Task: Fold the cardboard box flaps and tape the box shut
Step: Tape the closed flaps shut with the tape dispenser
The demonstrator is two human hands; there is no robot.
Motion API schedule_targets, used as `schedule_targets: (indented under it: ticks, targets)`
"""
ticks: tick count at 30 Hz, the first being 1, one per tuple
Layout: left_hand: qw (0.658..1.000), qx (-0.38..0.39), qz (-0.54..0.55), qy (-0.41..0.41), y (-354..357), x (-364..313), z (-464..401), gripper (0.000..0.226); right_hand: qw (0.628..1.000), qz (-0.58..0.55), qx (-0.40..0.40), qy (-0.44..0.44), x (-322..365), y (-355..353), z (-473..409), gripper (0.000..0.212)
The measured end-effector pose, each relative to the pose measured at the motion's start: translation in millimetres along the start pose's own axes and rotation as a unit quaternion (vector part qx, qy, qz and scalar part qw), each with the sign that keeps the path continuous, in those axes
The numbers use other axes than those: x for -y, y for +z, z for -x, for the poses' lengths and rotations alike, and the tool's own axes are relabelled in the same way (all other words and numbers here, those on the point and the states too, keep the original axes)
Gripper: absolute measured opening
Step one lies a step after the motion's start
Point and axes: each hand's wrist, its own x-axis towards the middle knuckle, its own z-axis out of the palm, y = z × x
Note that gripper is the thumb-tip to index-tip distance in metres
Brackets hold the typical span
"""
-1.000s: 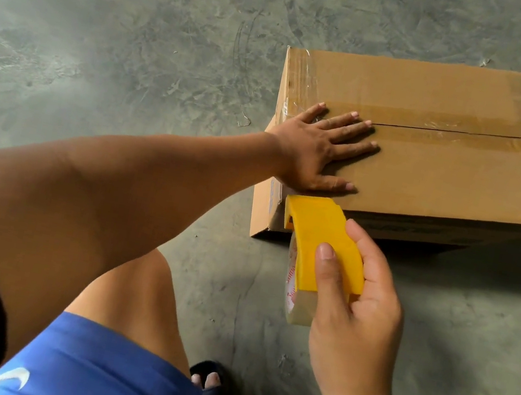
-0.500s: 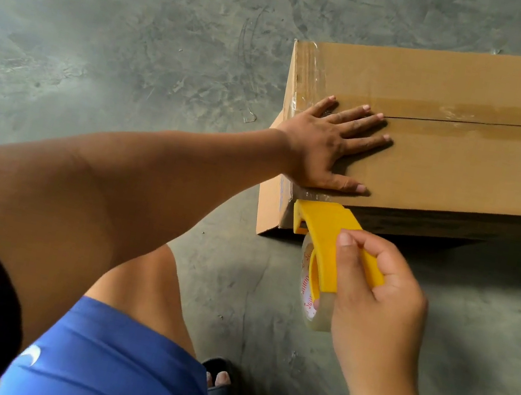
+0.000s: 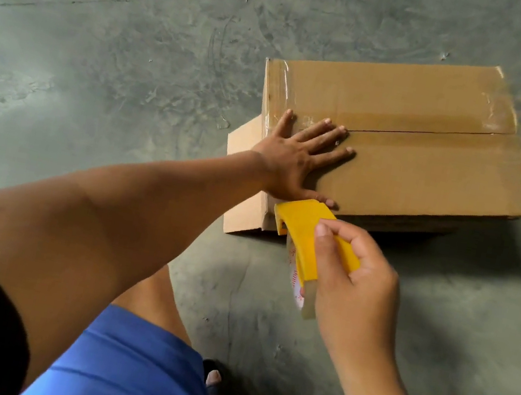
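Head view: nearest to us, we are seeing blue shorts (image 3: 124, 368) and a toe (image 3: 214, 378) on the concrete floor (image 3: 101, 65). Just beyond, our right hand (image 3: 352, 283) is gripping the yellow tape dispenser (image 3: 305, 229), its fingers (image 3: 328, 258) curled tight round the handle, with the tape roll (image 3: 297, 284) hanging just left of them. The dispenser's front edge is meeting the near left corner of the cardboard box (image 3: 430, 171), right beside the little finger of our left hand (image 3: 296, 165). That hand is lying flat on the box top, fingers (image 3: 331, 140) straight and spread apart, pressing the near flap down. Past those fingertips the centre seam (image 3: 437, 132) is running rightward under clear tape. The box is sitting on the floor, flaps folded shut.
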Motion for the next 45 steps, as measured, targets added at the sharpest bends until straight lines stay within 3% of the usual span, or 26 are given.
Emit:
schedule_targets:
  ticks: [5,8,13,22,31,42,45]
  targets:
    - [0.989,-0.012,0.054,-0.138,-6.6,-10.0,-4.9,0.110,1.000,-0.022,-0.011,0.002,-0.4,-7.6,1.1,0.014]
    - [0.983,-0.004,0.099,-0.152,-10.0,-13.9,-7.9,0.112,0.999,-0.030,-0.012,0.001,3.0,-13.4,-3.7,0.009]
    - [0.978,0.015,0.113,-0.176,-28.3,-23.4,-32.8,0.116,0.997,-0.058,-0.041,-0.003,2.6,-28.0,-8.9,0.021]
    - [0.976,0.018,0.126,-0.177,-18.1,-38.7,-36.3,0.114,0.998,-0.048,-0.046,0.017,-20.9,-51.5,-8.4,0.025]
    - [0.977,0.023,0.135,-0.164,-14.4,-38.4,-41.6,0.108,0.992,-0.047,-0.009,0.118,-33.0,-57.6,-32.5,0.022]
    - [0.982,0.026,0.124,-0.142,-13.2,-46.2,-42.8,0.106,0.988,0.001,0.036,0.149,-28.6,-69.0,-42.6,0.015]
    - [0.983,0.022,0.124,-0.136,-10.0,-49.4,-44.1,0.108,0.978,-0.066,0.008,0.197,-31.7,-78.0,-45.8,0.015]
